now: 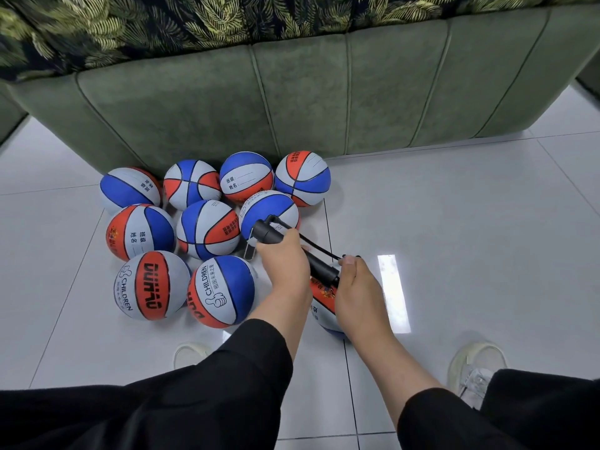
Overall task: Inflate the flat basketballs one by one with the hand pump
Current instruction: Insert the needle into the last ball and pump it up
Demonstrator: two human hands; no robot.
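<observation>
A black hand pump (293, 251) lies slanted above a red, white and blue basketball (323, 310) on the floor, mostly hidden by my arms. My left hand (284, 261) grips the pump's barrel near its upper end. My right hand (354, 284) grips the lower end of the pump, with a thin black hose (319, 250) looping over its fingers. The spot where the needle meets the ball is hidden. Several round basketballs (207, 228) of the same colours sit clustered to the left.
A green sofa base (292, 102) stands behind the cluster, with leaf-print fabric (194, 21) on top. The floor is glossy white tile (470, 222). My shoes (475, 365) and black trouser legs fill the bottom edge.
</observation>
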